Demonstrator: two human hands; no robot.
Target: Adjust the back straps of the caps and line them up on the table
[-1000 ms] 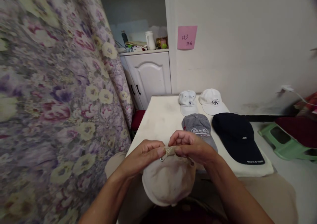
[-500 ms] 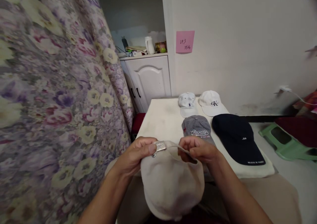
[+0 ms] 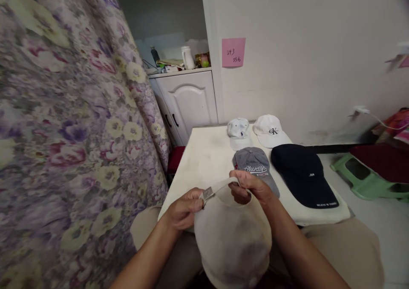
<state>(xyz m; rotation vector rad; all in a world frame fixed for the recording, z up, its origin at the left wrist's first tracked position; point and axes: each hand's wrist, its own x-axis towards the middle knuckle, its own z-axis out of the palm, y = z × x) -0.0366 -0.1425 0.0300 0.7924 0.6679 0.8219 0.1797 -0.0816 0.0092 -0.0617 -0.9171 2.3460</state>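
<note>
I hold a beige cap point(image 3: 233, 242) over my lap, its crown toward me and its back opening up. My left hand point(image 3: 182, 209) pinches the metal buckle point(image 3: 207, 194) of the cap's back strap. My right hand point(image 3: 251, 187) is closed on the strap and rim at the other side of the opening. On the white table point(image 3: 204, 154) beyond lie a grey cap with lettering point(image 3: 254, 166), a dark navy cap point(image 3: 303, 174), a small white cap point(image 3: 238, 129) and a white cap with a black logo point(image 3: 270, 131).
A flowered curtain point(image 3: 70, 122) fills the left side. A white cabinet point(image 3: 188, 99) with bottles and a mug stands behind the table. A pink note point(image 3: 233, 52) is stuck on the wall. A green stool point(image 3: 364, 178) sits on the floor at right.
The strap has been drawn out through the buckle and the cap's back opening has widened. The cap has turned so its crown faces me more. My hands have moved apart.
</note>
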